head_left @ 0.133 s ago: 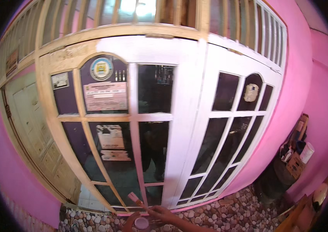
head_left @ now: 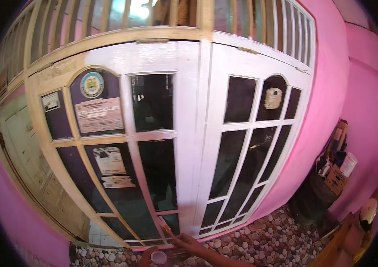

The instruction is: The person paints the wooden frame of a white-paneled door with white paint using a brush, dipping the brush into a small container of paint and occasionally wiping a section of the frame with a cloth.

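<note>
Just beyond the fingertips of the right hand (head_left: 186,244), the brush (head_left: 166,227) is held by its handle, with its bristles pointed up and away toward the foot of the white door. The fingers are seen closed narrowly on the handle. Below and to the left, a small round tub (head_left: 158,257) is held by the left hand (head_left: 145,256), its fingers curved around the side; how firmly cannot be told, since that hand is partly cut off by the lower edge. What lies inside the tub is too small to make out.

Ahead of the hands, the bristles are set at or very near the upright wooden bar (head_left: 142,178), low down between two dark panes; whether the wood is touched cannot be told. Farther up and to the left, torn paper (head_left: 108,161) is stuck on the glass, and bare-looking wood is seen along the frame (head_left: 75,129). Beneath the hands, a pebbled floor (head_left: 264,242) is spread.

For good work here, the brush is best kept lightly loaded and drawn along the length of the bar, so that the neighbouring glass is spared. The tub should be kept level and close under the bristles, where drips could be caught. Corners where bars meet call for the bristle tips alone.
</note>
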Demonstrator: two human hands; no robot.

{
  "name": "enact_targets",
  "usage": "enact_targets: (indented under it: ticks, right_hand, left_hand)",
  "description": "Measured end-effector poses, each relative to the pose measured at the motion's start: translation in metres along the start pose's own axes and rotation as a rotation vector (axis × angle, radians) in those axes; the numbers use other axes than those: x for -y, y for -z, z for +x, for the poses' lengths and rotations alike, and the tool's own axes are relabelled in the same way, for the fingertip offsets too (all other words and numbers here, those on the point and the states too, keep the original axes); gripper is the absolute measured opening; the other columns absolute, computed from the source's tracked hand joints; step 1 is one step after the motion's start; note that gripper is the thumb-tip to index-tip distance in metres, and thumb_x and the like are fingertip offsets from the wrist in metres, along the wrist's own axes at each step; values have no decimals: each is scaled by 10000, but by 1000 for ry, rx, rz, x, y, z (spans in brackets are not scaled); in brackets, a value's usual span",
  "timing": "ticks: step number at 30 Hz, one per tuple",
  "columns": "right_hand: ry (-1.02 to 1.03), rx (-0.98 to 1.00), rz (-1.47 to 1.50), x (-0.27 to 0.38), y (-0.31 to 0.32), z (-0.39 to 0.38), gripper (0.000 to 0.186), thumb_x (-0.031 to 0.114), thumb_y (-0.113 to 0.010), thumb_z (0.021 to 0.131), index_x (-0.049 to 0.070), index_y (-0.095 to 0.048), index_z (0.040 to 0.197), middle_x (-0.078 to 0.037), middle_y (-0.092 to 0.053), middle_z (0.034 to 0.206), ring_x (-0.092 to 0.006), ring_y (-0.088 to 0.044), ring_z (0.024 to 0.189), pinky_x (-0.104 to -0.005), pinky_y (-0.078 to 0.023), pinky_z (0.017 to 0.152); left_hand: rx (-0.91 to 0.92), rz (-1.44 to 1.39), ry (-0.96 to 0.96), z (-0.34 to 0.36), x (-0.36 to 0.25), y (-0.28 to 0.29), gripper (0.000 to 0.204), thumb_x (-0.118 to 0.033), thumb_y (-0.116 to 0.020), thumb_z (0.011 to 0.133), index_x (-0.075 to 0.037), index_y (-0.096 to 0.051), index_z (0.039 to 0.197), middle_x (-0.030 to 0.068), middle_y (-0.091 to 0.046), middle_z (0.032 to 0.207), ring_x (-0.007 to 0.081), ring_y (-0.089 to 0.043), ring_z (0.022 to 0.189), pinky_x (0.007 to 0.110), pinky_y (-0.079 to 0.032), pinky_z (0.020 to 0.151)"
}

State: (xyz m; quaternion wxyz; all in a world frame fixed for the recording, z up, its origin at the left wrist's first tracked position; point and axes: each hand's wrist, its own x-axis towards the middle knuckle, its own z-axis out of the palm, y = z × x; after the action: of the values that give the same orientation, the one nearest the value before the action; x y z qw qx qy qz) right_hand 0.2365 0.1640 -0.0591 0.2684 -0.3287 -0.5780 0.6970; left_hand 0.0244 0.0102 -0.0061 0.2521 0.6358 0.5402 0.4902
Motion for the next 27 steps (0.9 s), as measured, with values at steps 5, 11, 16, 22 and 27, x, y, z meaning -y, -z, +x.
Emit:
enact_targets:
  ticks: [5, 11, 16, 22, 27]
  right_hand:
    - [-83, -211, 116, -7, 42, -38, 411, 354, -576, 1042, 6, -559, 1260, -43, -609, 1062, -124, -593, 924, -283, -495, 845]
    - [-67, -362, 224, -36, 74, -62, 369, 285, -584, 1041, 6, -558, 1282, -35, -605, 988, -117, -579, 820, -252, -483, 718]
    - [24, -456, 240, -9, 73, -90, 326, 253, -602, 1036, 0, -577, 1240, -43, -630, 923, -123, -611, 777, -239, -478, 667]
    - [8, -516, 310, 34, 61, -107, 306, 218, -597, 1036, -19, -582, 1230, -68, -659, 882, -169, -654, 753, -298, -525, 680]
    - [121, -606, 365, 39, 65, -99, 309, 231, -590, 1034, -23, -624, 1206, -84, -659, 864, -186, -668, 712, -318, -565, 649]
  left_hand:
    - [-45, -55, 59, 1, -5, -37, 683, -119, -866, 774, -44, -528, 1363, 136, -592, 1330, 256, -577, 1228, 401, -471, 1053]
    - [-29, 23, 40, 8, 1, -59, 661, -136, -864, 790, -41, -527, 1350, 136, -608, 1289, 246, -590, 1201, 390, -484, 1032]
    - [98, -24, 91, 30, -55, -61, 645, -142, -874, 792, -42, -532, 1330, 111, -638, 1217, 222, -627, 1109, 378, -520, 977]
    - [49, -233, 151, 30, -46, -71, 637, -87, -873, 786, -35, -536, 1324, 99, -646, 1210, 190, -632, 1106, 362, -539, 960]
    - [30, -172, 147, 29, -69, -53, 687, -199, -878, 797, -8, -528, 1356, 120, -661, 1184, 196, -639, 1090, 351, -538, 938]
